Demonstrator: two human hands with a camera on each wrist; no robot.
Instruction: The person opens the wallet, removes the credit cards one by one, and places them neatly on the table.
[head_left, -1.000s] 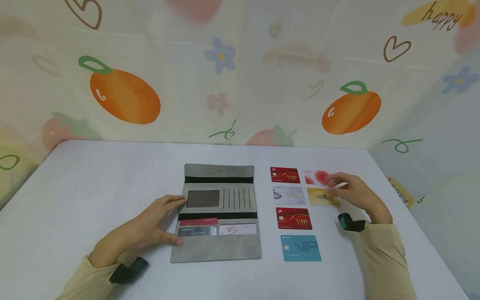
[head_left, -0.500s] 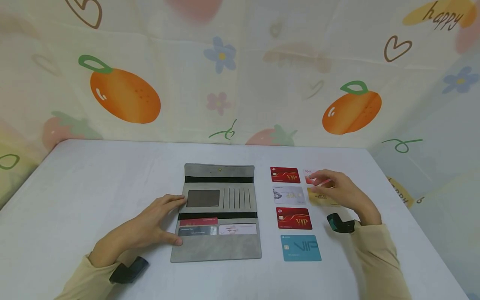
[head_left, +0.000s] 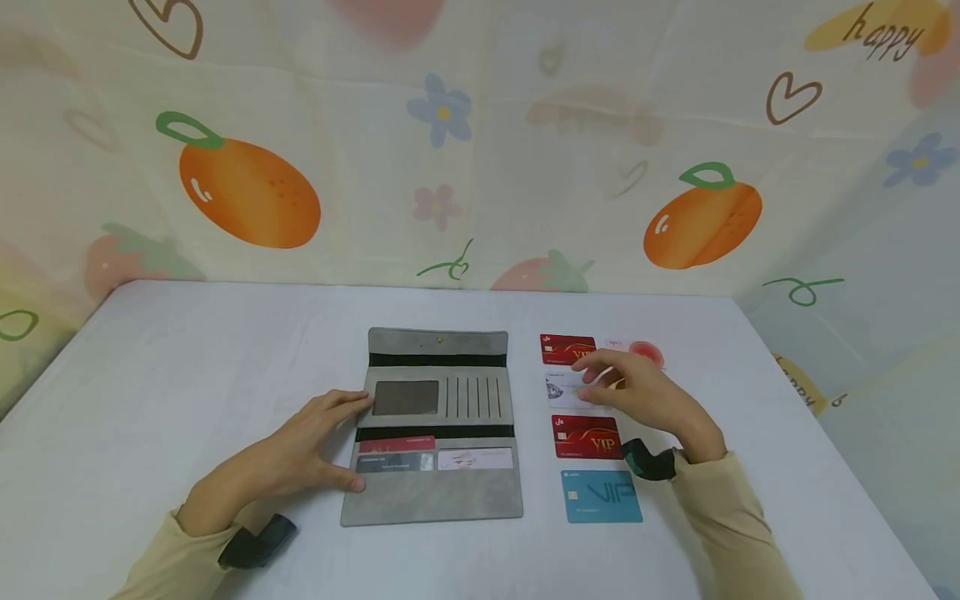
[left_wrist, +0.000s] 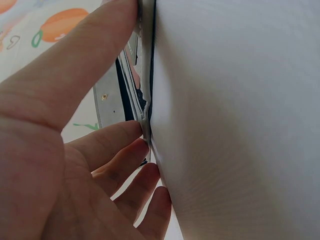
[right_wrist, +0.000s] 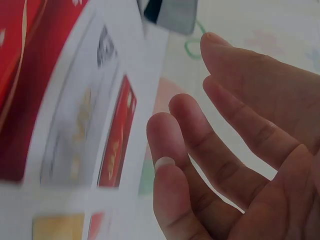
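Note:
A grey wallet (head_left: pixel 435 500) lies unfolded on the white table, with several cards in its lower slots. My left hand (head_left: pixel 300 446) rests along its left edge; in the left wrist view the fingertips (left_wrist: pixel 134 129) touch that edge. My right hand (head_left: pixel 648 396) hovers over the silver card (head_left: pixel 561 392), fingers loosely bent and nothing between them in the right wrist view. Above the silver card lies a red VIP card (head_left: pixel 558 348), below it another red VIP card (head_left: pixel 588 437). The hand hides the gold card (right_wrist: pixel 57 227) in the head view.
A teal VIP card (head_left: pixel 602 497) lies at the bottom of the card column. Right of the top red card is a white card with red circles (head_left: pixel 647 352). A fruit-patterned cloth (head_left: pixel 480 167) hangs behind the table.
My right hand has moved left, from the white-and-red and gold cards to above the silver card. The cards and wallet stay in place, and my left hand has not moved.

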